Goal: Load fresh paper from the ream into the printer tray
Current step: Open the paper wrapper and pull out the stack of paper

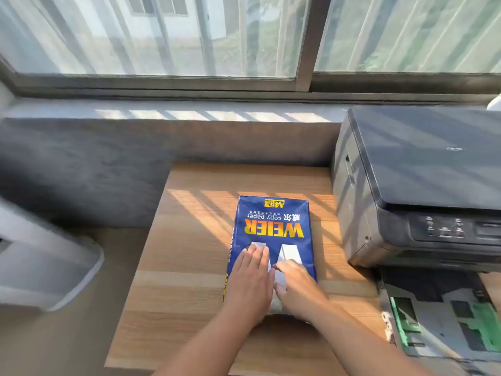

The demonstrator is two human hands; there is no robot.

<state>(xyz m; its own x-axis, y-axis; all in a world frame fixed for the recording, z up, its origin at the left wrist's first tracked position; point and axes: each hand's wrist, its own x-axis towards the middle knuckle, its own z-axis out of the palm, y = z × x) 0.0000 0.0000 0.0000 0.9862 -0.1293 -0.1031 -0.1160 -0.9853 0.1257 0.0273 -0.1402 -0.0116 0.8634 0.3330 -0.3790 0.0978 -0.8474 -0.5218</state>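
Note:
A blue ream of copy paper [273, 226] lies flat in the middle of the wooden table [189, 240], its yellow lettering upside down to me. My left hand [250, 278] rests flat on the near left part of the wrapper, fingers together. My right hand [296, 286] is at the ream's near end with its fingers curled on the wrapper by the white paper showing there. The dark grey printer [417, 185] stands at the right. Its paper tray [439, 318] is pulled out toward me at the lower right, with green guides showing inside.
A grey concrete wall and sill run behind the table under a wide window. A white appliance [40, 267] sits low at the left, beside the table. The printer's control panel [450, 229] faces me.

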